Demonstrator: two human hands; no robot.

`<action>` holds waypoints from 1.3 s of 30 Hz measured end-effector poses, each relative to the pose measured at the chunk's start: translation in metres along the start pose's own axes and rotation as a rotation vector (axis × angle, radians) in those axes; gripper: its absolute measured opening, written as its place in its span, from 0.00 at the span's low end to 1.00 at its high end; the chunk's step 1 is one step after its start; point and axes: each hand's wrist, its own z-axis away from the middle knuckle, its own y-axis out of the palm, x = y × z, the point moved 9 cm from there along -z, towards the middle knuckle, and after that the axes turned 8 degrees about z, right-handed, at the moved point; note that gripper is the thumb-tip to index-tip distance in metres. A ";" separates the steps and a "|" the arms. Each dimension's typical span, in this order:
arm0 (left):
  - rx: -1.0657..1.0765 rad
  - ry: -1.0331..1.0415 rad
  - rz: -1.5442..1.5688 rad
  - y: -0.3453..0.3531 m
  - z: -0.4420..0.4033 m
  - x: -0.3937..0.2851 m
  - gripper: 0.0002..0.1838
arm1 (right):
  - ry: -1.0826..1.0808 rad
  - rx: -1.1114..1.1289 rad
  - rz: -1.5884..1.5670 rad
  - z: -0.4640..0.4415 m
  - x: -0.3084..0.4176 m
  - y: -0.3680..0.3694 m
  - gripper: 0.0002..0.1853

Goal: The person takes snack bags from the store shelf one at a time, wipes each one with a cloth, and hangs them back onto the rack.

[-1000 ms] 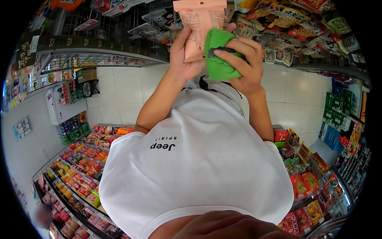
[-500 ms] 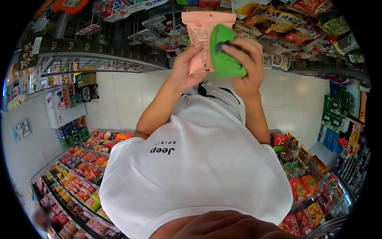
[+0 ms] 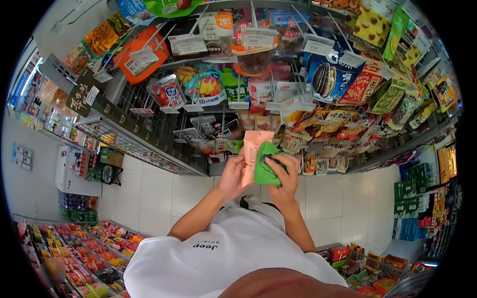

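Note:
My left hand [image 3: 231,177] is closed on the left side of a pink snack packet [image 3: 250,149], whose face carries printed text. In my right hand [image 3: 286,181] is a folded green cloth [image 3: 266,175], with the fingers bent over it and a dark patch showing under the fingertips. The cloth lies against the packet's right side and covers part of it. Both hands are in front of my body, near the lower part of a snack rack.
Ahead, snack bags hang on hooks with price tags [image 3: 259,37]. A wire-mesh rack [image 3: 144,144] stands to the left. Packed snack shelves [image 3: 74,253] are behind on the left, and more goods [image 3: 382,263] behind on the right. Pale tiles [image 3: 323,198] cover the floor.
The view has tilted up, showing more of the rack, and the hands now appear lower and smaller. The cloth has shifted slightly against the packet; both hands keep their hold.

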 end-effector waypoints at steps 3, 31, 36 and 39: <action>0.016 0.060 -0.091 0.014 -0.004 -0.007 0.29 | 0.071 -0.019 -0.021 0.002 -0.011 0.002 0.25; 0.129 0.964 -0.977 0.158 0.011 -0.176 0.37 | 0.071 -0.092 -0.075 0.016 -0.041 -0.030 0.28; 0.133 1.443 -1.368 0.256 0.019 -0.238 0.36 | 0.139 -0.090 -0.043 0.018 -0.062 -0.039 0.28; 0.057 1.604 -1.531 0.297 0.012 -0.257 0.35 | 0.148 -0.103 -0.023 0.021 -0.068 -0.039 0.26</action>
